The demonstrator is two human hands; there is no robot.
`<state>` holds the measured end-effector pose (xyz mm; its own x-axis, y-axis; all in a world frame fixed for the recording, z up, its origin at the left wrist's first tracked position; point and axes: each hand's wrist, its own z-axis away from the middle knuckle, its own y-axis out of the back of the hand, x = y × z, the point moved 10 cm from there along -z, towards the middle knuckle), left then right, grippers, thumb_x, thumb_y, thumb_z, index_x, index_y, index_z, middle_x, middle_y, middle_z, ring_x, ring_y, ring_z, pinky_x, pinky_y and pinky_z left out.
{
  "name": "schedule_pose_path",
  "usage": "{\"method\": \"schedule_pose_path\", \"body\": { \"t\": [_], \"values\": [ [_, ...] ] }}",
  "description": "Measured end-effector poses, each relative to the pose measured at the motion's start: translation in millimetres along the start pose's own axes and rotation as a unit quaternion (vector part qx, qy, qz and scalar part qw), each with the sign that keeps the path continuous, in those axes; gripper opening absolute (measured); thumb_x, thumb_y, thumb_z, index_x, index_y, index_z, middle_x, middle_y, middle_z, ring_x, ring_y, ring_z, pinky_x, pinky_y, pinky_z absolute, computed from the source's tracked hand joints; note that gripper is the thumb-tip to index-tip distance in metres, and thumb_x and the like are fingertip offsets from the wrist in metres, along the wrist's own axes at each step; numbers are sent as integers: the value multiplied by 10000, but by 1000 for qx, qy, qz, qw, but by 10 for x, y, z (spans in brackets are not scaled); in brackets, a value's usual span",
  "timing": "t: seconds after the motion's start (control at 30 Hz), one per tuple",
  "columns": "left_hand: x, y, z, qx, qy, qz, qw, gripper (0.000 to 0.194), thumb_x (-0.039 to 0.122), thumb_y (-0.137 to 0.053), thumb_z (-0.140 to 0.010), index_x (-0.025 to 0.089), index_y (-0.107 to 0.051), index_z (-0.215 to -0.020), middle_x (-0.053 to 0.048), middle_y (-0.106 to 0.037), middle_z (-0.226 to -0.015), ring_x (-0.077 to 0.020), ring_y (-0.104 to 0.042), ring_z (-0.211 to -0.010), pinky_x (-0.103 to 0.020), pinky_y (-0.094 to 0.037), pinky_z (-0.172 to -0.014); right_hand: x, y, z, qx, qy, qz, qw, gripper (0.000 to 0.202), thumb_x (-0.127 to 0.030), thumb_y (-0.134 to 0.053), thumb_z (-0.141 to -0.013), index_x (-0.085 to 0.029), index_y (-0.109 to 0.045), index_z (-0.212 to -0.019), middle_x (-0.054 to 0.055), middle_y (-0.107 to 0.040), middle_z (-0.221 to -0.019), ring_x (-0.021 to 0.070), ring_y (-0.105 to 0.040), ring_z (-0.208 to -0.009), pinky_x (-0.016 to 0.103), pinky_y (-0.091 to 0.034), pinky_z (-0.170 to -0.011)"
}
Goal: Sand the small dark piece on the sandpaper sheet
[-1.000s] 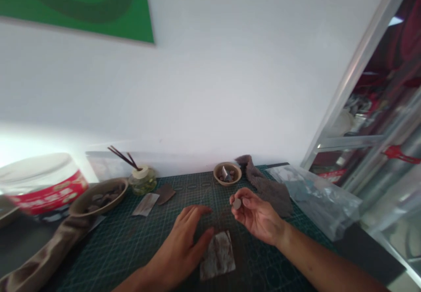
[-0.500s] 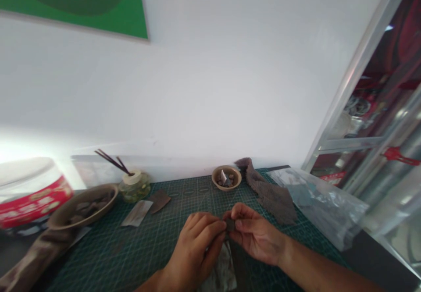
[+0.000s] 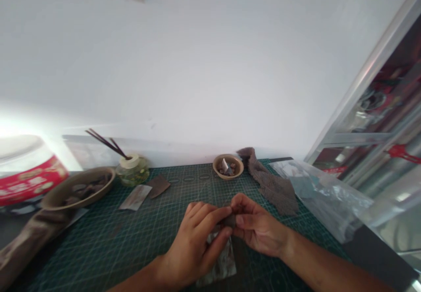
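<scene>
Left hand (image 3: 194,243) and right hand (image 3: 258,228), grips clamped together on a small dark piece (image 3: 230,220), above the cutting mat (image 3: 131,243)

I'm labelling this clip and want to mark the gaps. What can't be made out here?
- Small dark piece, head view: mostly covered by the fingertips of the left hand and right hand.
- Grey sheet under the hands: partly hidden by the left hand.
- Small bowl: contents too small to identify.
- Red-labelled tub: blurred, cut off by the left edge.
</scene>
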<state>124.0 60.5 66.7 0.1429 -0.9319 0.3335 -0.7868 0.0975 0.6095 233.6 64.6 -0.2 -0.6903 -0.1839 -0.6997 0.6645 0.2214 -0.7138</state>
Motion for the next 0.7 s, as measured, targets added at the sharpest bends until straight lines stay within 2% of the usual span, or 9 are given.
{"method": "schedule_pose_path", "body": {
  "t": [0.2,0.37,0.5,0.6,0.7],
  "values": [
    [20,-10,-21,-27,-5,21,999,284,189,-589,-943,214,-534,-1221,-34,-632,-1017,-199,-582,-916,-365,-379,-840,38,-129,8,-45,-14,-9,999,269,-128,-839,-813,-200,-692,-1028,-30,-691,-913,100,-696,-872,190,-569,-770],
    [14,-29,-29,-39,-6,29,999,317,184,-610,-925,216,-526,-1229,-36,-606,-1018,-203,-568,-925,-373,-375,-835,69,-125,22,-47,-20,-1,999,311,-153,-830,-831,-188,-690,-1107,20,-730,-1006,138,-714,-951,205,-569,-787],
    [15,-52,-28,-45,-4,48,998,340,207,-635,-920,239,-541,-1244,-33,-580,-1014,-201,-550,-901,-382,-379,-819,86,-119,25,-48,-24,3,999,349,-146,-837,-821,-200,-698,-1136,20,-736,-1019,142,-719,-946,207,-555,-790],
    [-10,-54,-53,-47,28,98,994,277,233,-643,-929,257,-586,-1199,-27,-543,-999,-200,-536,-911,-384,-403,-828,83,-114,23,-43,-25,8,999,339,-131,-847,-805,-187,-717,-1114,11,-730,-1002,129,-713,-929,208,-542,-803],
    [-84,-113,-71,-66,99,200,972,166,286,-634,-952,268,-650,-1116,-25,-506,-975,-199,-524,-935,-369,-440,-834,69,-114,23,-41,-28,17,999,327,-140,-861,-792,-165,-735,-1092,22,-728,-1007,128,-702,-937,213,-528,-817]
  ]
}}
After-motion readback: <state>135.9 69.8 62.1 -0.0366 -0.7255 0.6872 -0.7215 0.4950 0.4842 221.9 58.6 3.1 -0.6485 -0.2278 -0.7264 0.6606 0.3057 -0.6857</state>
